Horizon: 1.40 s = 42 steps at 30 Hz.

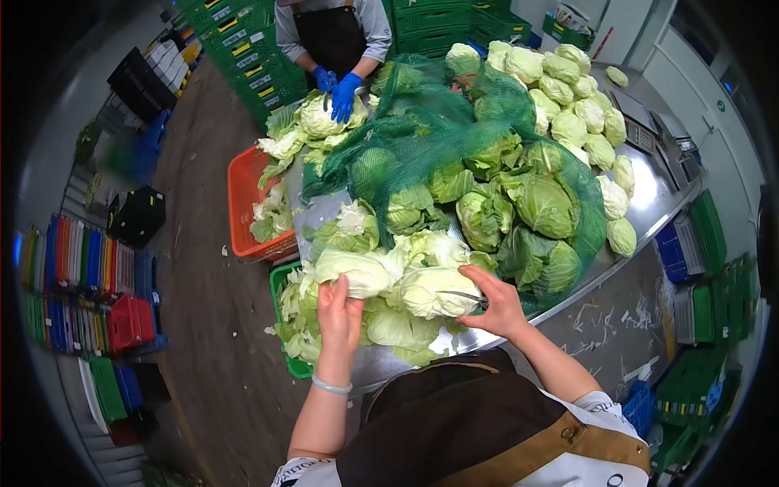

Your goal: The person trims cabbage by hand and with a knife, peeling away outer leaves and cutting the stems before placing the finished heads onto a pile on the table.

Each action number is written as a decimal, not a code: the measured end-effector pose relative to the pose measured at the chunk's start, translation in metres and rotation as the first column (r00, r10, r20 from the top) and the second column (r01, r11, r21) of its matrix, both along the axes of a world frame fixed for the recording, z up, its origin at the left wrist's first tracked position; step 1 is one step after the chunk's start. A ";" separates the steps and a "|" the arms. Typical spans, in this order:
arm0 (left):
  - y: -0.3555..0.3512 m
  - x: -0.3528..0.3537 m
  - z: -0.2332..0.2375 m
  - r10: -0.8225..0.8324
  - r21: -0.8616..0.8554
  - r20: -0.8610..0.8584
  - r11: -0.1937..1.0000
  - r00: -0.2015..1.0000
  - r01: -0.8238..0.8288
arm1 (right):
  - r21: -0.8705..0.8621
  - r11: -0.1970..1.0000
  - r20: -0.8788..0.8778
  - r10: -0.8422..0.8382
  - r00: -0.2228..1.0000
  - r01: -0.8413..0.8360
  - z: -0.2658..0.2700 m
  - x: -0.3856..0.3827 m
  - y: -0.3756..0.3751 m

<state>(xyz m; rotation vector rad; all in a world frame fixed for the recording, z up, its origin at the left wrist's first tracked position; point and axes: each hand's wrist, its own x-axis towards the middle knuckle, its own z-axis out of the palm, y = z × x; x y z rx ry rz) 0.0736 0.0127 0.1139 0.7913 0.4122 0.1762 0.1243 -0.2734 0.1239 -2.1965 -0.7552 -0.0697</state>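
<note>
My left hand (339,315) grips a pale outer cabbage leaf (355,272), thumb up against it. Beside it, a stripped, whitish cabbage (436,290) lies on its side over loose leaves (402,325). My right hand (497,304) is closed around a knife (462,294), its thin blade lying across the cabbage, while the fingers touch the cabbage's right end. The knife's handle is mostly hidden in the palm. Just beyond, untrimmed green cabbages (542,203) sit partly inside a green mesh bag (422,114).
Trimmed cabbages (588,115) are piled at the table's far right, near a scale (633,120). Leaves fill an orange crate (242,203) and a green crate (300,369) on the left. Across the table, a co-worker's blue-gloved hands (344,97) hold a cabbage.
</note>
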 end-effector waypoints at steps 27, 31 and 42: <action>-0.170 0.002 0.020 -0.519 -0.106 0.144 0.838 0.842 0.535 | 0.640 0.352 -0.735 0.538 0.412 0.683 -0.031 -0.010 -0.118; -0.221 0.051 0.032 -0.611 0.178 0.033 0.782 0.791 0.597 | 0.678 0.205 -0.711 0.427 0.558 0.706 -0.059 0.039 -0.210; -0.239 0.125 0.009 -0.005 0.206 -0.268 0.977 0.963 0.062 | 0.574 0.147 -0.787 -0.172 0.592 0.806 -0.063 0.283 -0.456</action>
